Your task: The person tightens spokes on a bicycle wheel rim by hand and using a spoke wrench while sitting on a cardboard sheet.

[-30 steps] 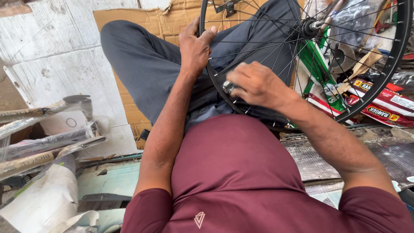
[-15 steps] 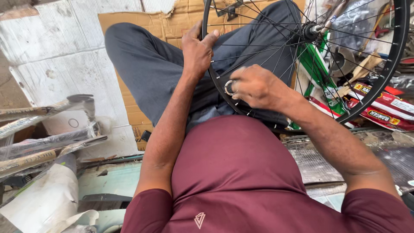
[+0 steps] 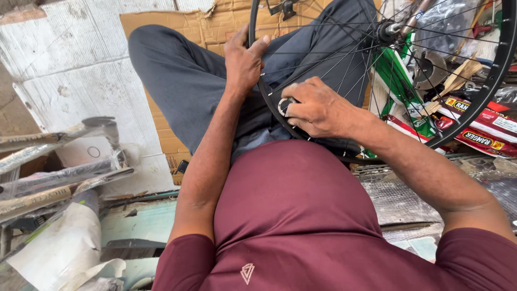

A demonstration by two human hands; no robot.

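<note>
While resting on one lap: one wheel, two hands, left hand gripping rim, right hand pinching one small round tool.

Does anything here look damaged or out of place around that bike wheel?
The wheel itself looks sound. The cardboard sheet under the legs is torn and ragged along its top edge, and the white board beside it is scuffed and cracked. Wrapped parts lie in a loose heap at left.

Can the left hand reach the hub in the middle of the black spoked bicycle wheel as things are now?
Probably yes: the left hand grips the black spoked wheel's rim, the silver hub lies beyond it, and only thin spokes lie between.
</note>
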